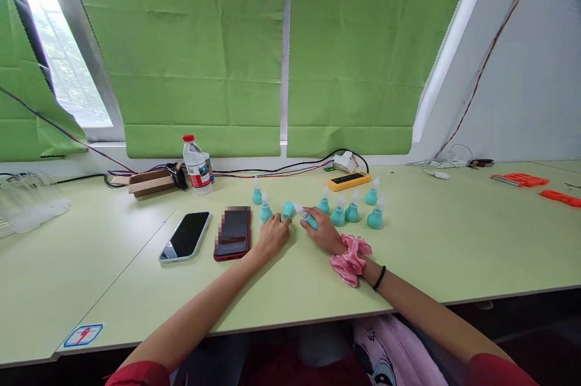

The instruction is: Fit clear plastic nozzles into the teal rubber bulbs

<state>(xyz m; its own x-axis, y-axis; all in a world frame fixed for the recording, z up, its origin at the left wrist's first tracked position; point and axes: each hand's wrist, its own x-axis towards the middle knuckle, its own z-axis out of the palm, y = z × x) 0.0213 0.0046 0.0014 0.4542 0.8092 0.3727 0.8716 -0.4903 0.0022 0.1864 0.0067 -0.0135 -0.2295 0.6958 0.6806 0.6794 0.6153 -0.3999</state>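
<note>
My left hand (pixel 275 236) is closed at the neck end of a teal squeeze bulb (pixel 288 209), whose round end points away from me; its tip is hidden by the fingers. In my right hand (pixel 324 232) is another teal squeeze bulb (pixel 311 221), lying tilted, its whitish pointed tip aimed up and left. Two more bulbs with clear tips stand upright by my left hand, one a near bulb (pixel 265 213) and one a farther bulb (pixel 257 196). Beyond my right hand stand several similar bulbs (pixel 337 216).
Left of my hands lie a red-cased phone (pixel 233 235) and a pale-cased phone (pixel 186 238). Toward the window are a water bottle (pixel 198 171), a cardboard box (pixel 152 184), cables and a yellow power strip (pixel 349 181). Orange tools (pixel 521 179) lie far right; clear glasses (pixel 29 204) stand far left.
</note>
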